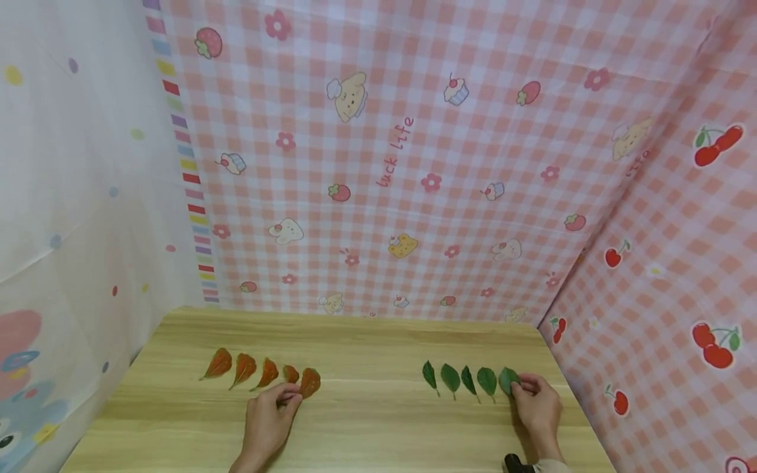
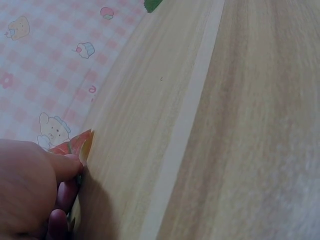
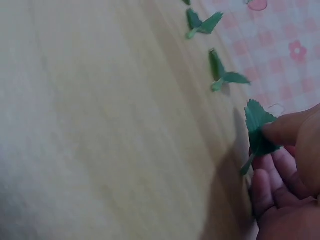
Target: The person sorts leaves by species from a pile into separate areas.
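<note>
My left hand (image 1: 269,420) pinches an orange-red leaf (image 1: 310,382) at the right end of a row of similar leaves. In the left wrist view, the thumb lies over part of that leaf (image 2: 80,143), and its edge curls up off the wood. My right hand (image 1: 538,404) holds a green leaf (image 1: 508,380) at the right end of a second row. Seen from the right wrist, the thumb presses on the serrated green leaf (image 3: 258,127), with the fingers curled beneath and the stem pointing down past them.
Several orange-red leaves (image 1: 243,369) lie in a row on the left of the wooden table (image 1: 372,420). Several green leaves (image 1: 450,377) line the right side. Pink checked cloth (image 1: 378,217) hangs behind the table and at the right; white cloth (image 1: 89,197) hangs at the left.
</note>
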